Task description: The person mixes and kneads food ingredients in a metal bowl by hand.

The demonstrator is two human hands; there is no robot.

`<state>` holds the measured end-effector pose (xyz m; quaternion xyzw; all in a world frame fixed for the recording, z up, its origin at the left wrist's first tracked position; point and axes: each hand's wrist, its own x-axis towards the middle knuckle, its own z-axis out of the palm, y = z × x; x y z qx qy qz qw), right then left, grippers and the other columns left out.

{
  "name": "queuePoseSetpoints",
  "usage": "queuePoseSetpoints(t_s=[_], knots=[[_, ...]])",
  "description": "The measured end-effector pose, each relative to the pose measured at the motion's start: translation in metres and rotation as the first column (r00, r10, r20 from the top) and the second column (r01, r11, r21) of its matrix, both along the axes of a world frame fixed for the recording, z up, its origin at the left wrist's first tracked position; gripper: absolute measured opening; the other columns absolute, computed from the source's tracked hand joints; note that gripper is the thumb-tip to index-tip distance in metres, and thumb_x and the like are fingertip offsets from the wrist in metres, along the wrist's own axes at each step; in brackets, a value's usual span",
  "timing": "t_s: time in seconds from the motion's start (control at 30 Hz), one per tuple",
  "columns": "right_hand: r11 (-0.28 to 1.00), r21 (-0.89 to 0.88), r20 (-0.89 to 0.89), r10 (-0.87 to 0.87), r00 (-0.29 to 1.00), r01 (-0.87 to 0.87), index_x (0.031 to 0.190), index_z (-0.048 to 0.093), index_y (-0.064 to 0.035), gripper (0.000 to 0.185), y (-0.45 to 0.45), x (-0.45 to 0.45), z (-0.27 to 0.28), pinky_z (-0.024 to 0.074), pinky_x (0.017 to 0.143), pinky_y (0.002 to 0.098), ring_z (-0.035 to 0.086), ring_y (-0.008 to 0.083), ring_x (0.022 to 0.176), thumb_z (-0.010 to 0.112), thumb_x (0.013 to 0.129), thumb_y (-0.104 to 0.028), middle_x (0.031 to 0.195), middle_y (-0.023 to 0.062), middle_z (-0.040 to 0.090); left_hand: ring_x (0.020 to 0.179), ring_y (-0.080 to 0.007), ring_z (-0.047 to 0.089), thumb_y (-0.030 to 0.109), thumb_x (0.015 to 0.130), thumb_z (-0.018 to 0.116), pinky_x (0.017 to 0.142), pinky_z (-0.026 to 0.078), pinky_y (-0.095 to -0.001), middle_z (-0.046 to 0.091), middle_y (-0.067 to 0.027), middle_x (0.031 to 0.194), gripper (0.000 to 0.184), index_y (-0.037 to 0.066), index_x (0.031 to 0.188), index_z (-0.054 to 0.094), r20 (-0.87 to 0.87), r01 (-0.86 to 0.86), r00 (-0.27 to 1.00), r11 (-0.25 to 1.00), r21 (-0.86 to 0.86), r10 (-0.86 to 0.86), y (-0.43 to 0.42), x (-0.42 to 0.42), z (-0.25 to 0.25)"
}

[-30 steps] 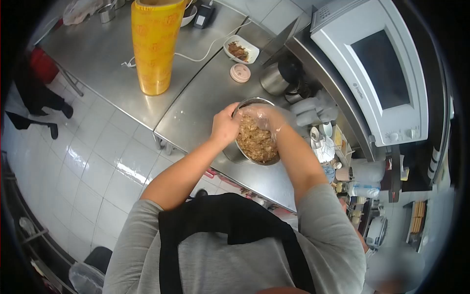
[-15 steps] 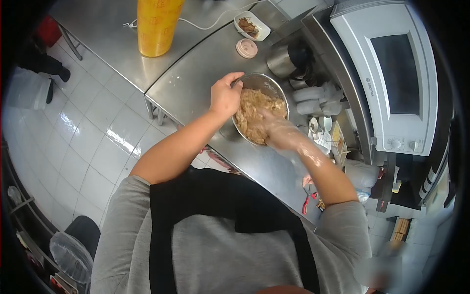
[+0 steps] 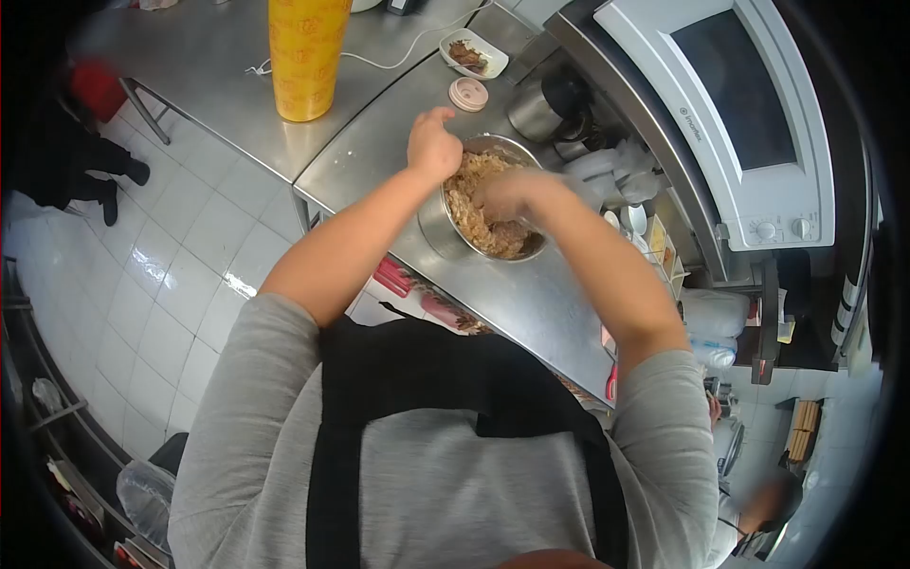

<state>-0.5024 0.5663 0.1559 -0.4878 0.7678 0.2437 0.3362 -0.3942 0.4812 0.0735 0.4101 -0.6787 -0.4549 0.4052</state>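
Steel counter fills the middle of the head view, bearing one steel pot before the person, part-filled with a brown, chunky mixture. Two hands work at it: the left hand grips the pot's rim on the left side, while the right hand is down in the mixture, blurred, so whether its fingers are closed I cannot tell; that hand and its forearm cover the pot's right side. Just beyond the pot lies one pink lid, then one white dish holding brown food, with one steel jug to their right. One yellow roll stands upright to the left, near one white cable. One white microwave sits raised at the right. Two other people are partly visible: dark-trousered legs at left, a blurred head at lower right.
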Motion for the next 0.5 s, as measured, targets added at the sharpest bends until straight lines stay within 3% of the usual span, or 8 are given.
queuePoseSetpoints(t_s=[0.1, 0.13, 0.23, 0.33, 0.37, 0.43, 0.47, 0.5], knots=[[0.973, 0.175, 0.014, 0.147, 0.989, -0.147, 0.115, 0.066, -0.0200, 0.036, -0.004, 0.034, 0.072, 0.0525, 0.078, 0.0356, 0.062, 0.0231, 0.105, 0.062, 0.079, -0.020, 0.121, 0.0088, 0.063, 0.101, -0.0292, 0.063, 0.012, 0.080, 0.063, 0.089, 0.048, -0.0359, 0.065, -0.0175, 0.108, 0.034, 0.003, 0.112, 0.062, -0.061, 0.089, 0.995, 0.979, 0.182, -0.079, -0.003, -0.001, 0.003], [0.922, 0.038, 0.144, 0.376, 0.915, -0.385, 0.118, 0.065, -0.0208, 0.036, 0.005, 0.020, 0.077, 0.0533, 0.076, 0.0331, 0.062, 0.0202, 0.103, 0.063, 0.082, -0.022, 0.120, 0.0072, 0.064, 0.100, -0.0289, 0.064, 0.014, 0.080, 0.064, 0.088, 0.048, -0.0356, 0.066, -0.0176, 0.107, 0.034, 0.003, 0.112, 0.063, -0.111, 0.126, 0.989, 0.952, 0.280, -0.098, -0.001, -0.002, 0.004], [0.935, -0.129, 0.181, 0.350, 0.919, -0.331, 0.117, 0.065, -0.0215, 0.037, 0.022, 0.006, 0.092, 0.0496, 0.078, 0.0324, 0.065, 0.0206, 0.092, 0.061, 0.080, -0.026, 0.112, 0.0050, 0.067, 0.093, -0.0183, 0.064, 0.015, 0.083, 0.067, 0.080, 0.049, -0.0300, 0.067, -0.0132, 0.105, 0.032, 0.003, 0.113, 0.063, -0.144, 0.336, 0.939, 0.921, 0.196, -0.312, -0.010, -0.018, -0.017], [0.950, -0.268, 0.178, 0.214, 0.961, -0.162, 0.120, 0.062, -0.0159, 0.037, 0.033, -0.007, 0.137, 0.0507, 0.080, 0.0319, 0.065, 0.0188, 0.093, 0.061, 0.084, -0.026, 0.112, 0.0070, 0.066, 0.087, -0.0208, 0.063, 0.016, 0.083, 0.068, 0.078, 0.049, -0.0317, 0.067, -0.0134, 0.095, 0.025, 0.002, 0.104, 0.064, -0.054, 0.395, 0.918, 0.897, 0.199, -0.392, -0.009, -0.010, -0.008], [0.954, -0.298, 0.287, 0.055, 0.956, 0.035, 0.125, 0.058, -0.0145, 0.040, 0.040, -0.015, 0.142, 0.0529, 0.078, 0.0312, 0.064, 0.0190, 0.096, 0.060, 0.087, -0.027, 0.119, 0.0081, 0.062, 0.083, -0.0215, 0.063, 0.017, 0.083, 0.068, 0.077, 0.049, -0.0326, 0.066, -0.0127, 0.090, 0.023, 0.003, 0.100, 0.063, 0.017, 0.195, 0.981, 0.980, -0.038, -0.194, -0.004, -0.006, -0.001], [0.857, -0.298, 0.506, -0.231, 0.831, 0.420, 0.133, 0.049, -0.0116, 0.044, 0.059, -0.024, 0.144, 0.0572, 0.075, 0.0300, 0.062, 0.0194, 0.102, 0.057, 0.093, -0.028, 0.131, 0.0104, 0.053, 0.076, -0.0227, 0.061, 0.018, 0.082, 0.069, 0.074, 0.049, -0.0345, 0.063, -0.0113, 0.081, 0.021, 0.003, 0.094, 0.060, -0.008, -0.208, 0.971, 0.833, -0.513, 0.237, 0.021, 0.010, 0.018], [0.729, -0.382, 0.581, -0.290, 0.761, 0.569, 0.126, 0.053, -0.0060, 0.048, 0.073, -0.015, 0.136, 0.0528, 0.080, 0.0366, 0.061, 0.0204, 0.096, 0.055, 0.093, -0.042, 0.113, 0.0101, 0.060, 0.073, -0.0245, 0.061, 0.021, 0.081, 0.071, 0.071, 0.049, -0.0361, 0.060, -0.0098, 0.077, 0.024, 0.005, 0.092, 0.058, -0.092, -0.121, 0.992, 0.843, -0.524, 0.085, 0.030, 0.021, 0.036], [0.601, -0.350, 0.712, -0.328, 0.622, 0.718, 0.126, 0.052, -0.0064, 0.051, 0.082, -0.016, 0.114, 0.0525, 0.080, 0.0372, 0.060, 0.0208, 0.097, 0.054, 0.093, -0.045, 0.113, 0.0105, 0.060, 0.070, -0.0263, 0.060, 0.025, 0.079, 0.073, 0.069, 0.049, -0.0378, 0.058, -0.0083, 0.073, 0.028, 0.006, 0.090, 0.055, -0.170, -0.033, 0.983, 0.840, -0.541, -0.072, 0.043, 0.033, 0.056]])
